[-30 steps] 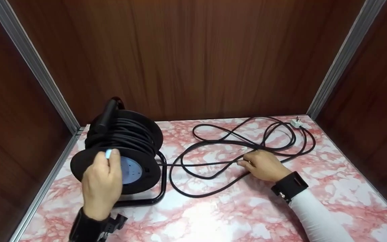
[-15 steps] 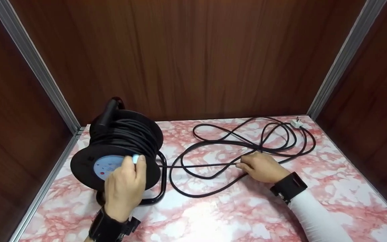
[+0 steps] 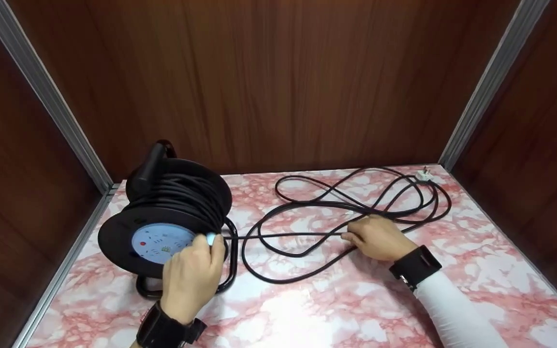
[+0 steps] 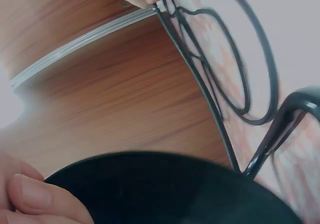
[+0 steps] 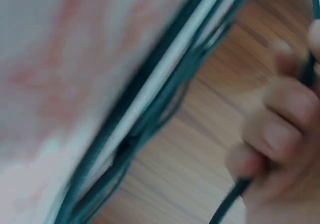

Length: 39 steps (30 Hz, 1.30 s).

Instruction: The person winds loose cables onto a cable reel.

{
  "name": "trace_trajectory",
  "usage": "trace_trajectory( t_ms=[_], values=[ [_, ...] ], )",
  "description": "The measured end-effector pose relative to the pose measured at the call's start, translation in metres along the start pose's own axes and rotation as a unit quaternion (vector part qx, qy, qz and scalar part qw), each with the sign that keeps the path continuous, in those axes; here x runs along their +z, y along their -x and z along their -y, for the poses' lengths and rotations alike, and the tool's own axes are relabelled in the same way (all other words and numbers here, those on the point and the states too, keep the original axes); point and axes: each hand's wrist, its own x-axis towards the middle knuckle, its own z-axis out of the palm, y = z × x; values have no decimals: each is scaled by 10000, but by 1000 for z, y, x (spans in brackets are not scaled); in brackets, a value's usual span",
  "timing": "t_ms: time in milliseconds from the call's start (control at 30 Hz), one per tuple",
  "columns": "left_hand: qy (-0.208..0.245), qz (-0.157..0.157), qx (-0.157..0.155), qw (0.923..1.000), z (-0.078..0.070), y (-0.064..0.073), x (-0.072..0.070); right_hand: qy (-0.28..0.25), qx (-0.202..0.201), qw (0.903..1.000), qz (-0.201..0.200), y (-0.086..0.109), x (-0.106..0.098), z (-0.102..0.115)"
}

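On the left of the head view stands a black cable reel (image 3: 119, 241) with a pale blue socket face (image 3: 160, 241). Black cable (image 3: 186, 193) is wound thickly round its drum. My left hand (image 3: 191, 280) grips the light blue crank knob (image 3: 211, 238) at the right side of the front disc. From the drum a straight run of cable (image 3: 293, 235) reaches my right hand (image 3: 380, 237), low over the table. In the right wrist view, curled fingers (image 5: 282, 139) wrap round the cable (image 5: 230, 199). The black disc (image 4: 170, 189) covers the lower left wrist view.
Loose cable loops (image 3: 278, 280) spread over the pink and white marbled table (image 3: 298, 319). They end in a white plug (image 3: 424, 175) at the back right. Wooden panels (image 3: 278, 87) with metal corner strips enclose the back and sides. A tubular stand (image 3: 233, 266) supports the reel.
My left hand has moved right and down round the front disc with the knob, and the disc has turned. The right hand stays nearly still on the cable; loops near the plug have shifted slightly.
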Motion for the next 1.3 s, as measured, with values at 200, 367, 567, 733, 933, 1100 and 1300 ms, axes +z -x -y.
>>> trace_trajectory(
  t_ms=[200,367,567,733,933,1100,1300],
  values=[
    [-156,393,-115,9990,1,9,10,205,-318,9978,-539,-5,-1,7],
    [-158,574,-169,9981,3,12,12,435,-171,9943,-957,-3,-1,2],
    [-213,682,-131,9974,7,18,18,234,23,9994,-251,0,1,-1],
    [-343,708,-119,9968,13,25,23,379,254,9960,-769,0,-4,-2],
    [-385,988,-237,9941,23,35,29,-12,490,9987,150,1,-5,-1],
    [-427,1081,-294,9928,30,43,32,74,485,9988,-85,2,-8,-2],
    [-857,1016,434,9902,39,48,32,-38,421,9990,144,1,-6,2]
  ],
)
